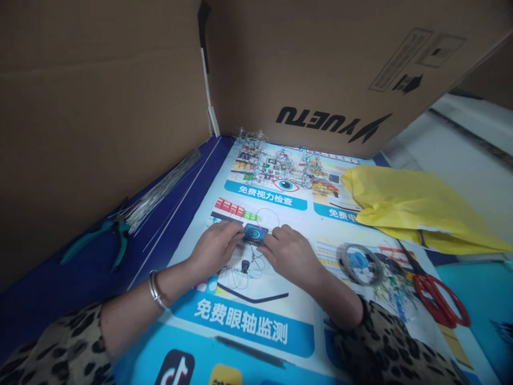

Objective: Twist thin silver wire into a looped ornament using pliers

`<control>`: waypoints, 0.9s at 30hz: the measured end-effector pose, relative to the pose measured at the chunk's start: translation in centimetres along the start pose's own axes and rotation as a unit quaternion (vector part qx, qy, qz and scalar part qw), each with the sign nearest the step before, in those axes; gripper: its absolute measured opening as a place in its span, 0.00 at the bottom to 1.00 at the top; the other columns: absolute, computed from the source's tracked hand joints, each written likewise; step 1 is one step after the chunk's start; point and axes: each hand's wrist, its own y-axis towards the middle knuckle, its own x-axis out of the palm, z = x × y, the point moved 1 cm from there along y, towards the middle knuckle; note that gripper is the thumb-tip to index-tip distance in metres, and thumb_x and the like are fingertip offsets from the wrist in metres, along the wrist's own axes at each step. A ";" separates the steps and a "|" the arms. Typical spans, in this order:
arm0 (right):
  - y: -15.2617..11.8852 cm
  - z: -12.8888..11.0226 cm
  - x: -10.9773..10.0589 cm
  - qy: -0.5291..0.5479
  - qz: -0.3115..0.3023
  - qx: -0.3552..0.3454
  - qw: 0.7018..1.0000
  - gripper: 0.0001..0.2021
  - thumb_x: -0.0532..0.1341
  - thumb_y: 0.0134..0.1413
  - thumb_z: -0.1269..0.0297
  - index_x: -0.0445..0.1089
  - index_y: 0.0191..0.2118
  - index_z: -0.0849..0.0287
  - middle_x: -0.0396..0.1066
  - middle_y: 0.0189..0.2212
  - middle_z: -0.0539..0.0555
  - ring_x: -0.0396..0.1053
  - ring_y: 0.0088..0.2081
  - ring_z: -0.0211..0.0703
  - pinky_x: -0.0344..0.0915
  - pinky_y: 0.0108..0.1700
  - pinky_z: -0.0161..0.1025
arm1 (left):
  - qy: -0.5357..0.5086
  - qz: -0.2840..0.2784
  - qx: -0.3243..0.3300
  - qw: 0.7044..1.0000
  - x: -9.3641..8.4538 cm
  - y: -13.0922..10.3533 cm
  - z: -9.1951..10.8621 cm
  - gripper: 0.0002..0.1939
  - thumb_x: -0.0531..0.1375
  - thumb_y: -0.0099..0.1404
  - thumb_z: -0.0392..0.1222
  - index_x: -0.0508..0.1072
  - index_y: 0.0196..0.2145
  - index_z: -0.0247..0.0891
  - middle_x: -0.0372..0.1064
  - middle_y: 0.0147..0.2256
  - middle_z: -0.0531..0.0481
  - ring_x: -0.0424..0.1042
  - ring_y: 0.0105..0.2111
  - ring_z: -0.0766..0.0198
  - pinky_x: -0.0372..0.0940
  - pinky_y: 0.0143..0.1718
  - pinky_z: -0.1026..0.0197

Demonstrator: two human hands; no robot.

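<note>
Both hands meet over the printed sheet (256, 289), fingers closed. My left hand (216, 243) pinches thin wire, thumb against fingertips. Opposite it, my right hand (288, 251) grips the same fine wire (265, 209) between thumb and fingers. Loops of the wire stand out above and below the fingertips. A small blue rectangle with a round centre (255, 233) shows between the hands; I cannot tell whether it is printed or a real object. The exact spot where the fingers hold the wire is hidden.
Cardboard walls (320, 59) enclose the back and left. Pliers (122, 235) and straight wires (160, 187) lie left. Twisted wire pieces (280, 166) lie at the back. On the right are a wire coil (377, 267), red-handled scissors (425, 291) and a yellow bag (417, 208). A dark stick (250, 351) lies in front.
</note>
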 end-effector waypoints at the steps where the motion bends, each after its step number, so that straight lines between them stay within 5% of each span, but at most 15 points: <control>1: 0.0 0.0 0.0 -0.001 -0.001 0.000 1.000 0.11 0.53 0.58 0.57 0.67 0.32 0.57 0.66 0.29 0.54 0.60 0.35 0.44 0.51 0.34 0.38 | -0.002 0.000 0.003 1.000 0.0 0.0 0.0 0.07 0.49 0.66 0.36 0.66 0.36 0.38 0.67 0.31 0.49 0.66 0.34 0.62 0.62 0.36 0.59; 27: 0.2 0.1 0.3 -0.003 0.007 -0.010 1.000 0.10 0.54 0.57 0.57 0.65 0.31 0.57 0.66 0.28 0.52 0.61 0.34 0.44 0.49 0.32 0.38 | -0.014 -0.030 -0.007 0.999 -0.2 0.1 0.0 0.09 0.49 0.65 0.32 0.68 0.37 0.38 0.67 0.31 0.50 0.66 0.35 0.62 0.61 0.37 0.61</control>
